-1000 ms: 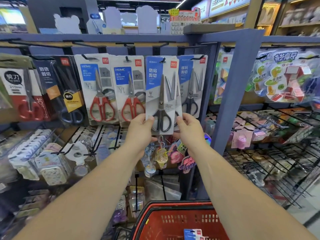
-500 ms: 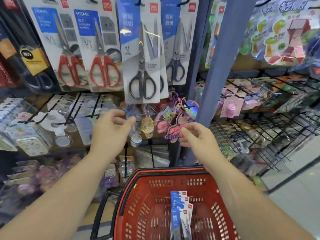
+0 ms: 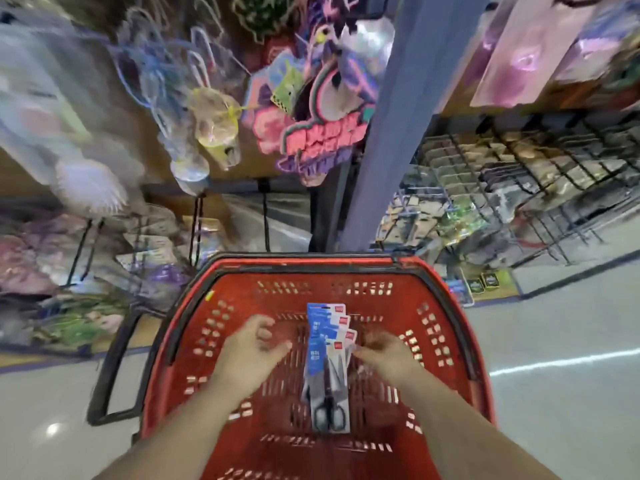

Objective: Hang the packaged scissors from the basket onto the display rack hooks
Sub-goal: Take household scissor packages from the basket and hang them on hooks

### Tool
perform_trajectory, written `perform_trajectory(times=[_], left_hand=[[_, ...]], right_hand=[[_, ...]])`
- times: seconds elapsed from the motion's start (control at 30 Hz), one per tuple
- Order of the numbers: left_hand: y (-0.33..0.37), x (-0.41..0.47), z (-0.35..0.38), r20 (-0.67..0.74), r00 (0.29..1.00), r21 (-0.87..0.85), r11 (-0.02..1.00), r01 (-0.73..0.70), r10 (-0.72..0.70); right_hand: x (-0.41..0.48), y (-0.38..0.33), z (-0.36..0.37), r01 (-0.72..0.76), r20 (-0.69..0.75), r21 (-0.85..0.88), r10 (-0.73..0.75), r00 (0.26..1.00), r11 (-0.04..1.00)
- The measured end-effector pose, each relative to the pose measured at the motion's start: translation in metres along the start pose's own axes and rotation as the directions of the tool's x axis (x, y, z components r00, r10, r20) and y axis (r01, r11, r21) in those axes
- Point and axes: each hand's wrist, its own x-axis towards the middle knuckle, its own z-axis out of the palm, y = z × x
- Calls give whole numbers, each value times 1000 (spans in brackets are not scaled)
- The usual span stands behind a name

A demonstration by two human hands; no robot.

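Head view looked down into a red shopping basket (image 3: 311, 265). The packaged scissors (image 3: 327, 375) lay in a fanned stack of several blue-and-white cards on the basket's bottom, approx. mid-basket, black handles toward the person, red logo corners toward the shelves. Left hand (image 3: 247, 355) was inside the basket just beside the stack's left edge, fingers loosely curled w/ nothing in them, apart from the cards. Right hand (image 3: 388, 358) was at the stack's right edge, fingertips at or on the top card; too blurred to tell if it pinched it. The basket's black handle (image 3: 110, 368) hung down on the left side. Behind the basket stood a blue-grey upright post (image 3: 377, 133). Left of the post, pink & purple keychain charms (image 3: 311, 133) and clear bagged trinkets (image 3: 214, 133) hung above the basket's far rim. Right of the post were black wire racks (image 3: 519, 174) w/ small goods, and pale floor (image 3: 554, 393) w/ a white line.
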Motion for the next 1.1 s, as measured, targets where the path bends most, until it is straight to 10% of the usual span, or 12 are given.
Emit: perform_trajectory(times=[0.3,0.63,1.1], left_hand=[[-68,87,94,201,968,138,983,123,-149],[-86,114,150,324,913,-184,930,318,-248],[-53,72,102,156,969,-391,888,241,-194]], right_hand=[[101,61,44,-150,17,-240,159,987,959],[120,84,73,-55,56,-282,73,996,958],[81,43,71,18,75,-157,-6,997,988]])
